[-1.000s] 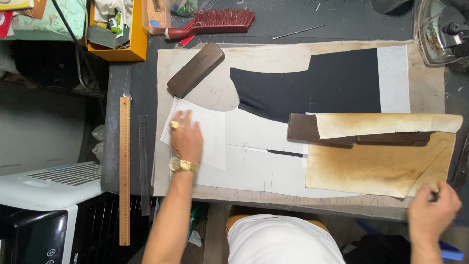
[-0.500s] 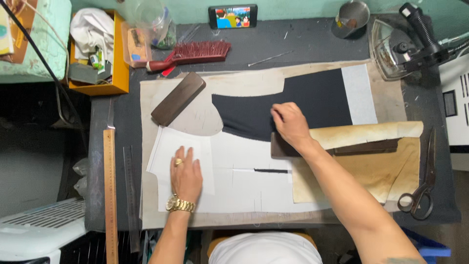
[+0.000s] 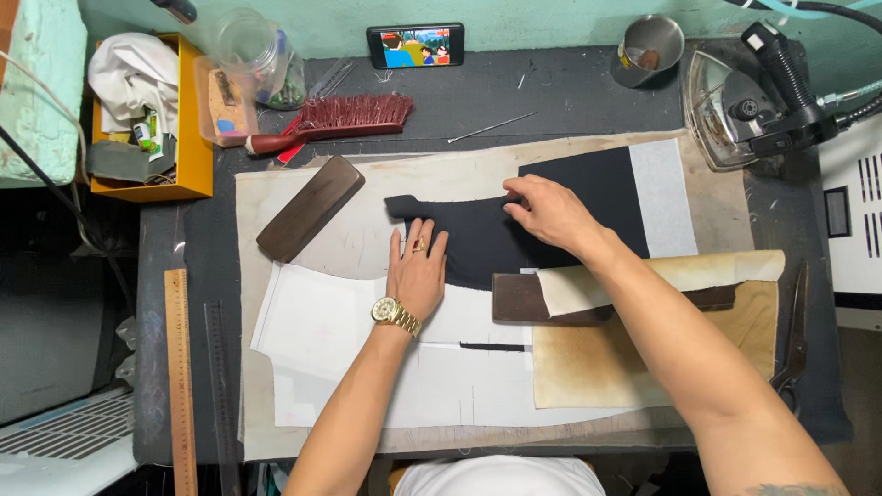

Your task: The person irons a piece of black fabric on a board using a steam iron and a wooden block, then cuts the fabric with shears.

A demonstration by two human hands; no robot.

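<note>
A piece of black fabric (image 3: 588, 197) lies on the pale board cover (image 3: 441, 174), over white pattern paper (image 3: 322, 321). My left hand (image 3: 418, 271), with a gold watch and ring, lies flat with its fingertips on the fabric's lower left edge. My right hand (image 3: 549, 213) rests on the middle of the fabric, its fingers curled onto the upper edge. A dark wooden block (image 3: 310, 208) lies slanted to the left of my hands. A second block (image 3: 516, 298) lies partly under a scorched tan cloth (image 3: 643, 344).
A red-bristled brush (image 3: 344, 118), an orange box (image 3: 152, 119) and a clear jar (image 3: 257, 46) sit at the back left. A phone (image 3: 415, 45), metal cup (image 3: 650, 44) and iron (image 3: 735, 96) stand behind. Scissors (image 3: 796, 340) lie right, a wooden ruler (image 3: 181, 386) left.
My left hand moved from the white paper up to the black fabric's edge. My right hand came from the table's right front edge onto the fabric, whose left end has changed shape.
</note>
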